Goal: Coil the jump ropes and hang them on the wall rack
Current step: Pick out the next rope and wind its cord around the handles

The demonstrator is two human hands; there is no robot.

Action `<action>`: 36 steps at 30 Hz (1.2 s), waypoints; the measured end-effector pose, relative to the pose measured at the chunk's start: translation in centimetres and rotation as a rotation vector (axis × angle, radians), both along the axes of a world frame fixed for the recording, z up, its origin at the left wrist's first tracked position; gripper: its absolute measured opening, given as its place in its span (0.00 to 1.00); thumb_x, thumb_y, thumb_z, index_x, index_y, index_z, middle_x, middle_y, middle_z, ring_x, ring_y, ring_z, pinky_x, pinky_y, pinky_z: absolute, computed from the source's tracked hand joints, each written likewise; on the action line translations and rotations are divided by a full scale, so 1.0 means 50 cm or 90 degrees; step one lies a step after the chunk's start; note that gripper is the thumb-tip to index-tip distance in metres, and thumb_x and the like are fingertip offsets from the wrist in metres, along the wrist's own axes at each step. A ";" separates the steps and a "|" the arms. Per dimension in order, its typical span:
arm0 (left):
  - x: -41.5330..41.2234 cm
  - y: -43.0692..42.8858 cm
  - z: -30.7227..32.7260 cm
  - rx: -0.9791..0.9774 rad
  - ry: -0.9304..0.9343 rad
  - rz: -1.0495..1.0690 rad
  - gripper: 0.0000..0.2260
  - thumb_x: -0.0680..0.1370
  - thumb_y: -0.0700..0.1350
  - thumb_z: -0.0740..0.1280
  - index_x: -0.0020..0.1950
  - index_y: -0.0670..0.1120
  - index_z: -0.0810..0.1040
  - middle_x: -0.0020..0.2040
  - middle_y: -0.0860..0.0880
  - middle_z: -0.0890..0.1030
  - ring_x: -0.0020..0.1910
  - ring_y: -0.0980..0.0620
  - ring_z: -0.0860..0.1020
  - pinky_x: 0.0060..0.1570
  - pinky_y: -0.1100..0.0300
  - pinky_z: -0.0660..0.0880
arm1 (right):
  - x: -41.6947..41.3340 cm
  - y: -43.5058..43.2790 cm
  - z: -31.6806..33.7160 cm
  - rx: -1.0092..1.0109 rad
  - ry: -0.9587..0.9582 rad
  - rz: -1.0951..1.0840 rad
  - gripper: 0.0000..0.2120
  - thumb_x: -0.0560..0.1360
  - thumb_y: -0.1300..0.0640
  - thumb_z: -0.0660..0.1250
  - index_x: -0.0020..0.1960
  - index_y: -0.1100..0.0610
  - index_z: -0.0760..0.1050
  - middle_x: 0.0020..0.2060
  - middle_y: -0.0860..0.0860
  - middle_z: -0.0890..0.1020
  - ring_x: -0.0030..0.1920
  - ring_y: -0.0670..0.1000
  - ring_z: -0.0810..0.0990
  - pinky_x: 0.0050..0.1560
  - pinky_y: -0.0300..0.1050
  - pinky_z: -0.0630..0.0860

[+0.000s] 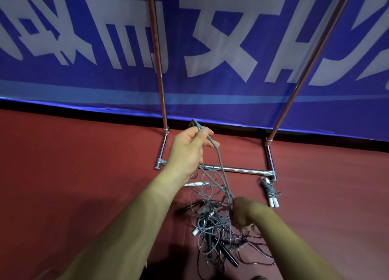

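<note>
Left hand [189,151] grips thin grey jump rope [219,159], raised; right hand [244,214] curls round it above tangled grey-black rope pile [212,233].

Blue banner [63,86] with white lettering, above red floor [63,174].

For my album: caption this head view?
Left hand holds a grey rope loop above the tangled pile; right hand grips strands.

view: head, single | wide-angle, faces forward and down | near, above and in front of the rack [242,170] foot
</note>
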State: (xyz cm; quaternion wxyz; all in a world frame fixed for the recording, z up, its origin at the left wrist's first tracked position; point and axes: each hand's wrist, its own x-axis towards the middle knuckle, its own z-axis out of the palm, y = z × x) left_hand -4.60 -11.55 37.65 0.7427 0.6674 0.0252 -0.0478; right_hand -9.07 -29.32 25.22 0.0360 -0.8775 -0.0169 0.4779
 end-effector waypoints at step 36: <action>-0.008 0.003 -0.041 0.303 0.050 -0.383 0.06 0.75 0.45 0.76 0.50 0.47 0.86 0.28 0.59 0.72 0.27 0.60 0.66 0.32 0.61 0.62 | 0.045 0.034 0.281 1.224 -0.176 -0.626 0.21 0.84 0.48 0.52 0.36 0.56 0.70 0.24 0.46 0.58 0.27 0.47 0.52 0.31 0.44 0.52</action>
